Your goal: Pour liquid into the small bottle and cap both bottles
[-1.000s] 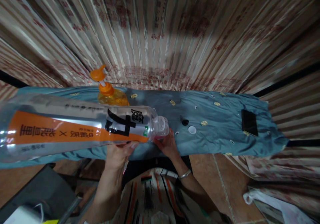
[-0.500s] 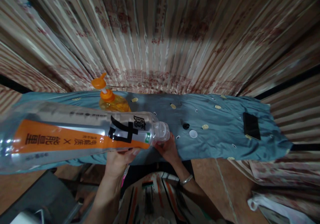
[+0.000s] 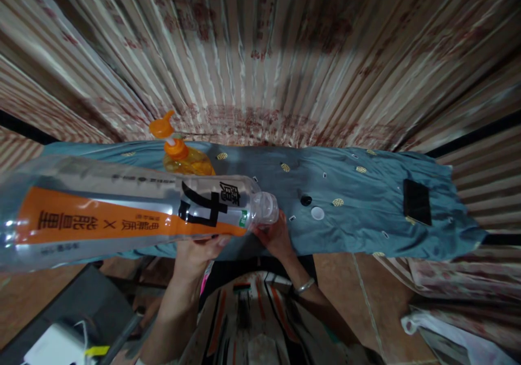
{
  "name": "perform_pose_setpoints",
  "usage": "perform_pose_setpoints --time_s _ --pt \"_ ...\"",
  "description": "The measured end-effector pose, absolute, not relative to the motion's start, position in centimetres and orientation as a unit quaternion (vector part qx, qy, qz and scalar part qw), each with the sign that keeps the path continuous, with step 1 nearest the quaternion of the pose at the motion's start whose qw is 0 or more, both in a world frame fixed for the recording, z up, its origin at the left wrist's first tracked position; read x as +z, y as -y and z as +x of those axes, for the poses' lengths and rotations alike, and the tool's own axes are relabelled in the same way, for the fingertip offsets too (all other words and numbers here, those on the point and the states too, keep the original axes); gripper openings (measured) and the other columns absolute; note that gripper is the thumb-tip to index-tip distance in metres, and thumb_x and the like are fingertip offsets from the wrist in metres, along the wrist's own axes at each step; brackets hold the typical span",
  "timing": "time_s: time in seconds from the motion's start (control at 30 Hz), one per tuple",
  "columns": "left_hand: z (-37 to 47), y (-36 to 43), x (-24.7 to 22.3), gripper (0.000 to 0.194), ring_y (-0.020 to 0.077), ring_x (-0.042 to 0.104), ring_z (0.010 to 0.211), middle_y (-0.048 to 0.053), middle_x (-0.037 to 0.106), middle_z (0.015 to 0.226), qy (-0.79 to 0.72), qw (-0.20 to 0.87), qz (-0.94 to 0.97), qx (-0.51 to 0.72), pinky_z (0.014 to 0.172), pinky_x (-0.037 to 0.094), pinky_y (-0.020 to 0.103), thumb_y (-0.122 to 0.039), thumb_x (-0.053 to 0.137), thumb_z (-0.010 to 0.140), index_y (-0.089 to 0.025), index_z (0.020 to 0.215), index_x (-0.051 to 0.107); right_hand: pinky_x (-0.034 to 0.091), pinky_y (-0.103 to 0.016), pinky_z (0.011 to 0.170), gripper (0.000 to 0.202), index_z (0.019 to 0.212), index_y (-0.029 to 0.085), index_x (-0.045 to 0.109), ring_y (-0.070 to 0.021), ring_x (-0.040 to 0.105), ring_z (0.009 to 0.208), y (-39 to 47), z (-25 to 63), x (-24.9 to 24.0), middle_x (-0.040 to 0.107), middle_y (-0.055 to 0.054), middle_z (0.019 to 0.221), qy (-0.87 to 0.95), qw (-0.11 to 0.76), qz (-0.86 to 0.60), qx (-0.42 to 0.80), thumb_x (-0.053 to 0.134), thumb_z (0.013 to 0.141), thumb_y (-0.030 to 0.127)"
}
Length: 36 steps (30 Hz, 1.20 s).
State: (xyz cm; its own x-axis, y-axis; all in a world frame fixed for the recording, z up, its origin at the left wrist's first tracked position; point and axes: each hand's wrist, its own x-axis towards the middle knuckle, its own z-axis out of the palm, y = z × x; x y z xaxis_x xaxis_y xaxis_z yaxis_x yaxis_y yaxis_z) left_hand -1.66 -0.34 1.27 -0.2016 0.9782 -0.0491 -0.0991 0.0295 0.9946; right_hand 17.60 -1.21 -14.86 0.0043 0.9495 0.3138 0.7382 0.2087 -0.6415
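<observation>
A large clear plastic bottle [image 3: 134, 213] with an orange and silver label lies sideways in the air, its uncapped neck pointing right. My left hand [image 3: 199, 251] grips the bottle from below near its shoulder; part of the fingers is hidden behind it. My right hand [image 3: 275, 236] is closed at the underside of the neck, its fingertips partly hidden by the bottle. Behind the bottle stands a pump bottle [image 3: 189, 161] of yellow liquid with an orange pump head. To the right of my right hand, a small black cap [image 3: 306, 200] and a white disc [image 3: 317, 213] lie on the cloth.
A blue-green cloth [image 3: 374, 197] covers the narrow table. A black flat object [image 3: 417, 202] lies at its right end. Pleated curtains [image 3: 260, 56] hang behind. At the lower left is a grey surface with a white device [image 3: 59, 346]; a white bag [image 3: 459, 335] is at the lower right.
The table and its objects appear slightly higher and further right in the view. Both hands keep their places on the bottle, and more of the white device shows.
</observation>
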Motion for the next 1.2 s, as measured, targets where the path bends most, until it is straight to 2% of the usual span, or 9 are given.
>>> perform_pose_setpoints --time_s 0.1,0.2,0.3,0.5,0.63,0.77,0.87,1.0,1.2 --pt "-1.8 0.3 1.0 0.039 0.022 0.069 0.067 0.005 0.072 0.069 -0.523 0.521 0.393 0.549 0.071 0.063 0.036 -0.048 0.088 0.051 -0.017 0.068 0.071 0.045 -0.056 0.102 0.06 0.121 0.016 0.063 -0.0366 0.051 0.129 1.2 17.5 -15.0 0.062 -0.02 0.128 0.684 0.364 -0.614 0.151 0.06 0.088 0.066" --pt "-1.8 0.3 0.8 0.041 0.023 0.07 0.065 0.005 0.073 0.069 -0.521 0.541 0.379 0.54 0.068 0.064 0.037 -0.047 0.09 0.048 -0.017 0.069 0.071 0.045 -0.056 0.102 0.059 0.121 0.017 0.062 -0.0359 0.051 0.128 1.2 17.5 -15.1 0.063 -0.019 0.127 0.68 0.369 -0.617 0.145 0.059 0.088 0.066" --pt "-1.8 0.4 1.1 0.041 0.0234 0.071 0.065 0.005 0.073 0.067 -0.526 0.544 0.372 0.538 0.065 0.064 0.037 -0.046 0.09 0.045 -0.018 0.067 0.071 0.046 -0.054 0.101 0.059 0.121 0.018 0.061 -0.0351 0.053 0.127 1.3 17.5 -15.2 0.063 -0.018 0.127 0.684 0.365 -0.618 0.129 0.058 0.089 0.067" --pt "-1.6 0.7 1.8 0.037 0.0246 0.072 0.067 0.006 0.074 0.071 -0.53 0.555 0.362 0.529 0.071 0.064 0.039 -0.041 0.088 0.049 -0.017 0.071 0.07 0.048 -0.054 0.1 0.063 0.125 0.016 0.059 -0.035 0.054 0.127 1.2 17.6 -15.0 0.061 -0.019 0.131 0.692 0.355 -0.617 0.119 0.054 0.09 0.068" --pt "-1.6 0.7 1.8 0.034 0.0229 0.071 0.068 0.005 0.073 0.07 -0.53 0.549 0.357 0.539 0.074 0.063 0.038 -0.038 0.088 0.049 -0.017 0.069 0.069 0.048 -0.054 0.101 0.06 0.126 0.015 0.059 -0.0353 0.053 0.128 1.2 17.6 -15.1 0.06 -0.02 0.132 0.695 0.355 -0.613 0.121 0.057 0.091 0.064" --pt "-1.5 0.4 1.6 0.032 0.0199 0.068 0.065 0.003 0.07 0.066 -0.519 0.527 0.376 0.558 0.071 0.062 0.034 -0.036 0.088 0.05 -0.017 0.066 0.068 0.046 -0.056 0.102 0.062 0.13 0.015 0.056 -0.0356 0.051 0.13 1.2 17.7 -15.2 0.059 -0.02 0.134 0.695 0.36 -0.611 0.123 0.057 0.091 0.063" --pt "-1.2 0.2 1.7 0.034 0.0197 0.068 0.064 0.002 0.07 0.068 -0.51 0.526 0.372 0.57 0.068 0.062 0.033 -0.033 0.087 0.051 -0.018 0.077 0.07 0.045 -0.056 0.104 0.066 0.134 0.016 0.053 -0.0351 0.05 0.131 1.1 17.7 -15.2 0.056 -0.02 0.137 0.695 0.359 -0.61 0.127 0.06 0.089 0.064" --pt "-1.0 0.1 1.9 0.054 0.0205 0.068 0.059 0.0 0.07 0.07 -0.507 0.534 0.372 0.566 0.062 0.062 0.035 -0.034 0.087 0.048 -0.02 0.097 0.071 0.042 -0.054 0.107 0.066 0.132 0.017 0.054 -0.0339 0.05 0.132 1.0 17.6 -15.1 0.056 -0.019 0.139 0.691 0.354 -0.616 0.132 0.061 0.087 0.066" --pt "-1.0 0.4 1.8 0.056 0.0199 0.068 0.06 0.0 0.069 0.065 -0.54 0.527 0.35 0.555 0.065 0.062 0.034 -0.035 0.085 0.05 -0.019 0.102 0.07 0.042 -0.054 0.107 0.058 0.122 0.018 0.06 -0.0343 0.05 0.131 1.0 17.7 -15.4 0.057 -0.019 0.137 0.696 0.349 -0.613 0.131 0.06 0.089 0.065"
